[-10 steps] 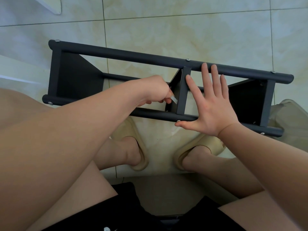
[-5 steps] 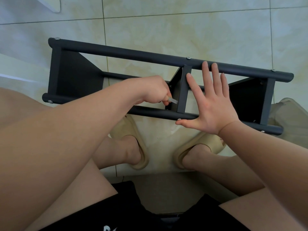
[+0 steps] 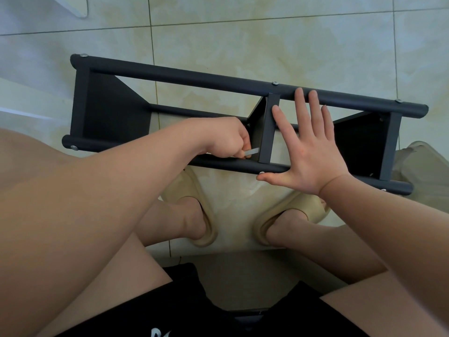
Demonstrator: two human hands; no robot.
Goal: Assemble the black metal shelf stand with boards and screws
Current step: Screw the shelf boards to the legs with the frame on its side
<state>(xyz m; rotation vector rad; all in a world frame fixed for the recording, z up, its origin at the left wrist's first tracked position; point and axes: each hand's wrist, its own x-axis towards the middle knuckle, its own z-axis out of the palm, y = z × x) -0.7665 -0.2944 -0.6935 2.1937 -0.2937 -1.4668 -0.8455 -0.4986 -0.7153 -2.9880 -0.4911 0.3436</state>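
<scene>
The black metal shelf stand (image 3: 194, 79) is lying on its side on the tiled floor (image 3: 243, 40). The left hand (image 3: 226, 138) is keeping its grip clamped on a small flat silver tool (image 3: 252, 151) beside the middle board (image 3: 256, 122). The right hand (image 3: 313, 156) is pressing the frame, its fingers spread apart.

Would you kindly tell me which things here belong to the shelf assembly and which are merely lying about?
Job: black shelf stand, middle board, screw, small metal tool gripped by the left hand, right hand flat on the stand.

Lying about: white object at top left, translucent object at right edge.
</scene>
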